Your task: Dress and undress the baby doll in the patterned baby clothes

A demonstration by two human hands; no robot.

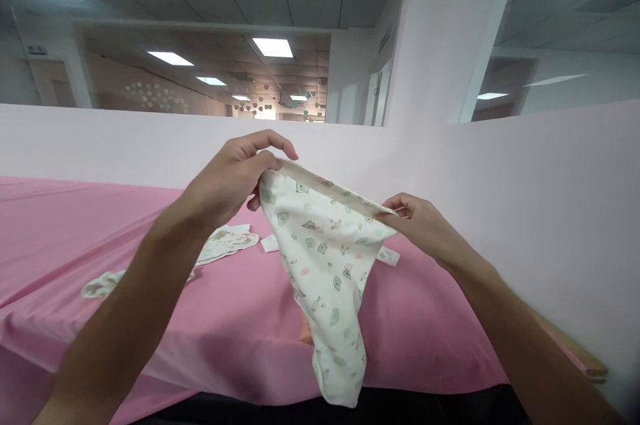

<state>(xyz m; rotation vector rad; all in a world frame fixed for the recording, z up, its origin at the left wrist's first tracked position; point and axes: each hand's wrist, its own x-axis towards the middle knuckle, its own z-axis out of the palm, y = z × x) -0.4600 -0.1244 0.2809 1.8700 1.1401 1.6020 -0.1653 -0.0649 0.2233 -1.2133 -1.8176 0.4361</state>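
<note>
A white cloth garment (325, 245) printed with small green and pink figures hangs between my hands, its top edge stretched and slanting down to the right. My left hand (240, 171) pinches the upper left corner between thumb and fingers, with the index finger reaching over the edge. Lower down, my right hand (415, 221) grips the right corner; some of its fingertips are hidden by the fabric. The garment narrows downward, and its lower end hangs over the front edge of the pink-covered surface (225, 318).
Printed white garments (227, 245) lie on the pink cloth at the left, partly behind my left forearm. White pieces show behind the held garment. An orange item (306, 330) peeks out beside it. A white wall (125, 145) with windows stands behind; a wooden edge (575, 351) is at right.
</note>
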